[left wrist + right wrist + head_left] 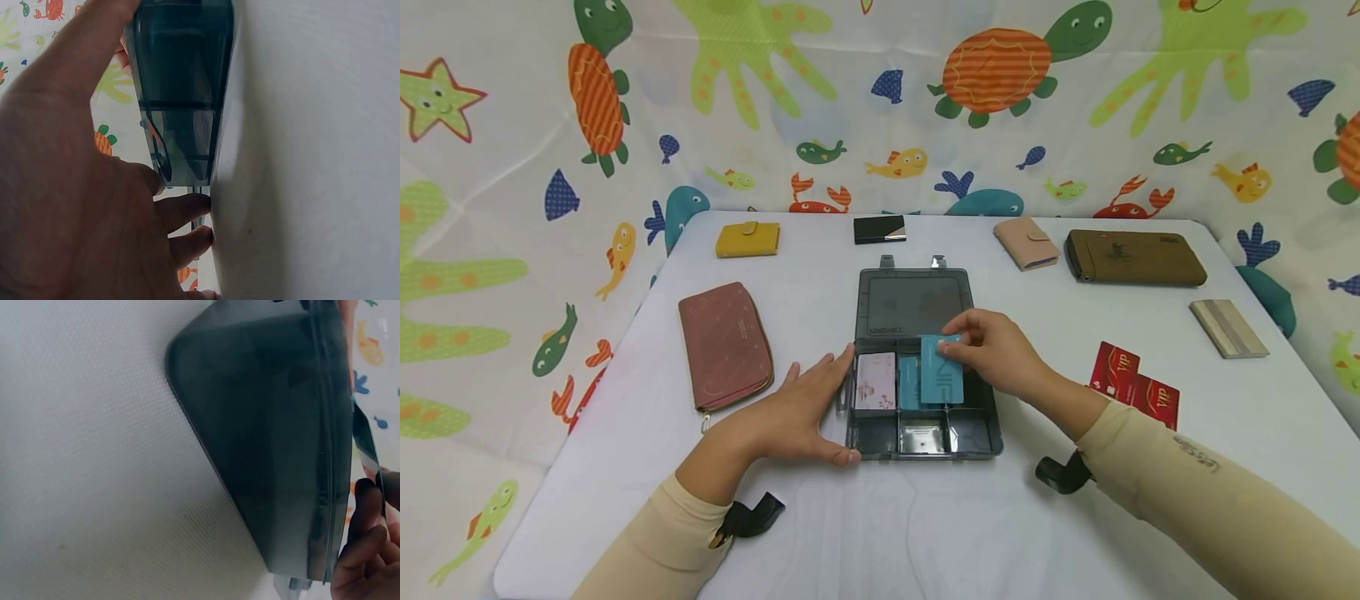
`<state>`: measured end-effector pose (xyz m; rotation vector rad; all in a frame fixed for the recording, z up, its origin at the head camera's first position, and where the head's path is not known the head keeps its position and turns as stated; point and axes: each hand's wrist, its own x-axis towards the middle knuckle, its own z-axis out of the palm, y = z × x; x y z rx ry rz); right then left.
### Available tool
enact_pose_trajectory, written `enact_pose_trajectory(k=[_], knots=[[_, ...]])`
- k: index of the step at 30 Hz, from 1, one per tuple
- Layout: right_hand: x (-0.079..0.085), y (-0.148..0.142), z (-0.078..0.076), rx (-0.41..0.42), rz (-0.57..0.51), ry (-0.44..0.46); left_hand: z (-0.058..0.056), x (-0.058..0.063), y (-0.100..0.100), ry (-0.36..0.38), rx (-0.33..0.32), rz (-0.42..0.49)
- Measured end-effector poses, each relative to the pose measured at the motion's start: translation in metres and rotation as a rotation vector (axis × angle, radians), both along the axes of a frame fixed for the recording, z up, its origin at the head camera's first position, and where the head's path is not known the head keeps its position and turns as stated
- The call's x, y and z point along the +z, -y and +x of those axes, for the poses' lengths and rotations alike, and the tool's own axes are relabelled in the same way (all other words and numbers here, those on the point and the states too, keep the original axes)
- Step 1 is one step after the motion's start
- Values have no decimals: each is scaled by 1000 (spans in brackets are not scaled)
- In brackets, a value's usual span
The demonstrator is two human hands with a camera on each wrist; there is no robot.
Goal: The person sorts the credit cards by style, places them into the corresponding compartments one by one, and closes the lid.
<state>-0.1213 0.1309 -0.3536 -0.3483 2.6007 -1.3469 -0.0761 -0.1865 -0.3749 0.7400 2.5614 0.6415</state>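
Note:
A dark translucent compartment box [977,450] lies with its lid folded back in the middle of the table. My right hand [1000,354] pinches the top edge of a teal card [943,383] over the box's middle and right compartments. In the right wrist view, that card [365,434] is tilted between thumb and fingers above the box rim. Another teal card [909,383] is in the middle compartment, partly covered. A pale pink patterned card [876,382] occupies the left one. My left hand [793,417], fingers extended, rests against the box's left side [181,81].
A maroon zip wallet [726,346] lies left, two red VIP cards [1156,400] right. Along the back are a yellow wallet [747,239], black card holder [880,229], pink wallet [1026,243] and brown wallet [1135,258]. A beige striped holder [1228,329] lies far right.

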Motion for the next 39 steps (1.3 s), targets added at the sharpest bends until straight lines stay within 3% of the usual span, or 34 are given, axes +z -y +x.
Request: enact_pose_trajectory(k=[9, 28, 39], knots=[[-3, 8, -1, 66, 56, -92, -1, 1, 0, -6, -8, 17], [-9, 23, -2, 91, 105, -92, -1, 2, 1, 4, -7, 9], [-1, 13, 0, 59, 87, -113, 0, 2, 0, 4, -4, 8]])
